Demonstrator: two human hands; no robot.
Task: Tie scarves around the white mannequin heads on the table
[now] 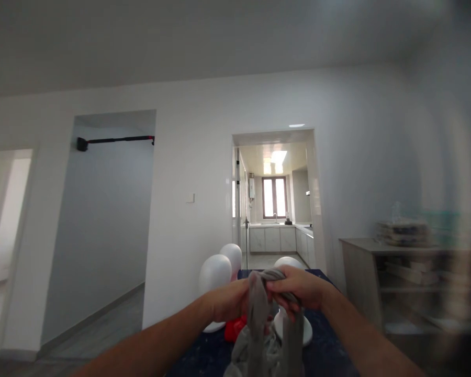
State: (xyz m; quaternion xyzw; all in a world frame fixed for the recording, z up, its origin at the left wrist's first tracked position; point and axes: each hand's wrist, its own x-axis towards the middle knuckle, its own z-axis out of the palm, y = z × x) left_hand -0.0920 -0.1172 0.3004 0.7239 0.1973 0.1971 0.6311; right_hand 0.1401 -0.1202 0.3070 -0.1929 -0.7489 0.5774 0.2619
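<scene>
Grey fabric: held up over a dark blue table, a twisted strand across its top, lengths hanging below.
Right hand: fingers curled round the twist.
Left hand: against the fabric, fingers largely hidden — how firmly they grip cannot be told.
Twist: a firm pinch at the crossing and an even pull should prevent slipping.
Globes and bases: three white balloon-like globes, two white bases — plus one red object.
</scene>
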